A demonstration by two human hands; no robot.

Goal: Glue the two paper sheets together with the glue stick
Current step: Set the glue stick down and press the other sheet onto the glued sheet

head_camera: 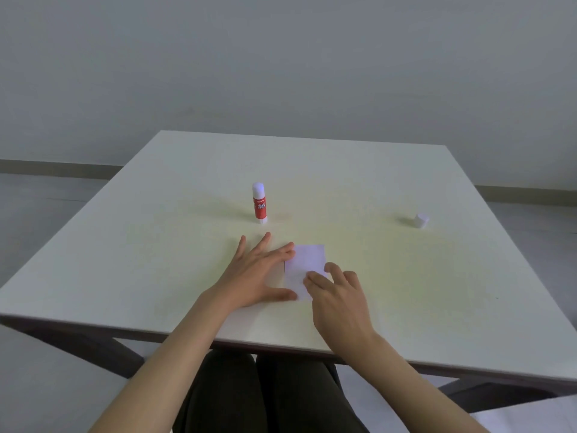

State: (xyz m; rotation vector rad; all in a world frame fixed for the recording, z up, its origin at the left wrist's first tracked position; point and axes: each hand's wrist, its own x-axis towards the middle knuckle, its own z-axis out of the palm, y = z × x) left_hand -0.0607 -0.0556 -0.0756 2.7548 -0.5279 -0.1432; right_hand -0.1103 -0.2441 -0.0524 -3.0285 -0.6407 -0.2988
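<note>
A small white paper sheet [307, 260] lies flat on the pale table [390, 276], near its front edge. I can make out only one sheet; whether another lies beneath it cannot be told. My left hand [259, 273] lies flat with fingers spread, its fingertips and thumb touching the sheet's left edge. My right hand [338, 295] presses its fingertips down on the sheet's lower right part. A red glue stick [259, 204] with a white top stands upright beyond my left hand, untouched.
A small white cap [421, 220] stands far to the right on the table. The table's front edge runs just above my knees. Grey wall and floor surround the table.
</note>
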